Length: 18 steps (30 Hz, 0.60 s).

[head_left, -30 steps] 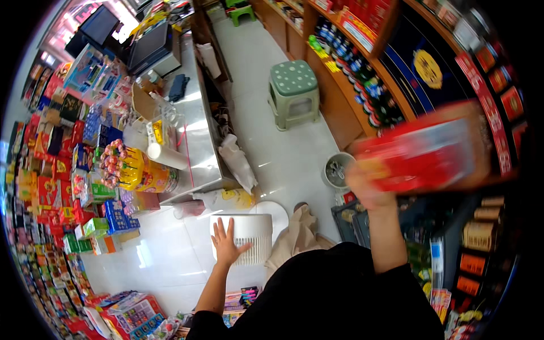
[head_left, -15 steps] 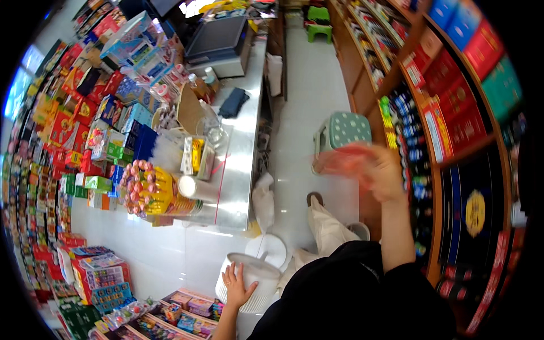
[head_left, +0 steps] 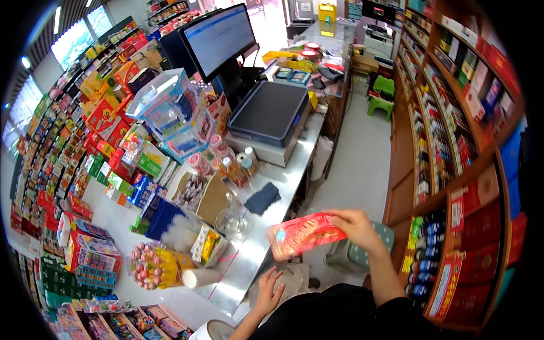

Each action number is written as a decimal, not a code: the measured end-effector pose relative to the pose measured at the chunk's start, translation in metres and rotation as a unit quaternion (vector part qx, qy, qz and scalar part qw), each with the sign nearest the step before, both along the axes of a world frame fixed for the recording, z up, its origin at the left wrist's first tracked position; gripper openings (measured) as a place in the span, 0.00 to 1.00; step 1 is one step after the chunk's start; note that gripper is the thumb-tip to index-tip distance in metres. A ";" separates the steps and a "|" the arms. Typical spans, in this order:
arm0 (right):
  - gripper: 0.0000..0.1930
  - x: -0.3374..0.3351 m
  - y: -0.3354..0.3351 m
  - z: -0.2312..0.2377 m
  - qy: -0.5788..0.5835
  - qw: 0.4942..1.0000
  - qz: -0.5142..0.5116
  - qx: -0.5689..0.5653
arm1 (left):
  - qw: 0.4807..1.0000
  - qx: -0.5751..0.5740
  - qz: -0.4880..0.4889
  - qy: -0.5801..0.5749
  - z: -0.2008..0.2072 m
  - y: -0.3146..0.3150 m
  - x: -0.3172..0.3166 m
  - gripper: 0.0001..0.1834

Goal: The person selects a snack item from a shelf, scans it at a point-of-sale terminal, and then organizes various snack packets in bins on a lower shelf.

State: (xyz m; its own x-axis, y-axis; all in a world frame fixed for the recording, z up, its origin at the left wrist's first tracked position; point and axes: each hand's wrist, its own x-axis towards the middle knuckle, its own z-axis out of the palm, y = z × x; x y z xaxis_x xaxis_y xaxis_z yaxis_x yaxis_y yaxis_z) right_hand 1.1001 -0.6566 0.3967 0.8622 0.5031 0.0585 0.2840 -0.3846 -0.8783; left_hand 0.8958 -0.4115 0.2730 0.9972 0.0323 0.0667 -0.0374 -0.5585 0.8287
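Left to right. Lollipop stand point(head_left: 161, 266): well left of my left hand, on the counter point(head_left: 228, 297). White cylinder point(head_left: 199, 277) lies on its side just beside the stand, between it and my left hand, near the counter's end edge. Small box point(head_left: 212, 249) with yellow packs: up and left of the same hand, further in from the edge. Glass dish point(head_left: 231, 224) beyond that, same side. Dark cloth point(head_left: 262, 198) further ahead of the left hand, close to the counter's long edge.

Left hand point(head_left: 267, 292): released, fingers loosely spread, just right of the counter corner. Pale bag point(head_left: 292, 277) right behind the fingertips; can't tell if they touch.

Red packet point(head_left: 306, 235): between my hands, ahead and right of the left one, held out flat-ish. Its left end lines up with the counter's long edge; can't tell whether it overlaps the top. Right hand point(head_left: 358, 228): grasping the packet's right end, thumb side up, rest of the packet sticking out left.

Dotted stool point(head_left: 371, 243) below my right hand, partly hidden by it. Open floor point(head_left: 362, 164) runs ahead of that hand, between counter edge and wooden shelves point(head_left: 396, 209). Bottles point(head_left: 425, 255) to its right, on the shelving: right side is the tight one.
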 end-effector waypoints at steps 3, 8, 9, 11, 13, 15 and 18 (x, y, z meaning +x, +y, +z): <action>0.15 0.057 0.012 0.018 -0.054 0.999 0.000 0.004 | 0.999 -0.015 0.025 -0.039 -0.007 0.003 0.068 0.18; 0.16 0.139 0.016 0.095 0.169 0.237 0.508 0.811 | 0.987 -0.151 0.039 -0.031 -0.005 0.022 0.188 0.15; 0.16 0.156 0.023 0.093 0.187 0.261 0.478 0.818 | 0.983 -0.176 0.040 -0.008 0.007 0.029 0.206 0.15; 0.17 0.209 0.006 0.053 0.349 0.391 0.476 0.706 | 0.958 -0.286 0.014 0.010 0.025 0.023 0.256 0.17; 0.15 0.248 0.027 0.027 0.286 0.793 0.399 0.361 | 0.894 -0.438 0.031 0.090 0.050 0.030 0.290 0.26; 0.12 0.263 0.070 0.035 -0.014 0.963 0.268 0.035 | 0.735 -0.662 -0.023 0.147 0.070 0.028 0.319 0.35; 0.11 0.314 0.104 0.013 -0.036 0.924 0.381 -0.014 | 0.728 -0.663 -0.085 0.151 0.068 0.024 0.344 0.43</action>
State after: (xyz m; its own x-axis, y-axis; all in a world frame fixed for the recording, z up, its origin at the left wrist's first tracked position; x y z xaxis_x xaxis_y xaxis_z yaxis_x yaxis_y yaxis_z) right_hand 1.4143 -0.5524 0.4093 0.2522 0.9644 0.0795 0.5380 -0.0714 -0.8399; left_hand 1.2402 -0.3876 0.3408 0.9570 -0.2572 -0.1344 0.2837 0.7320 0.6194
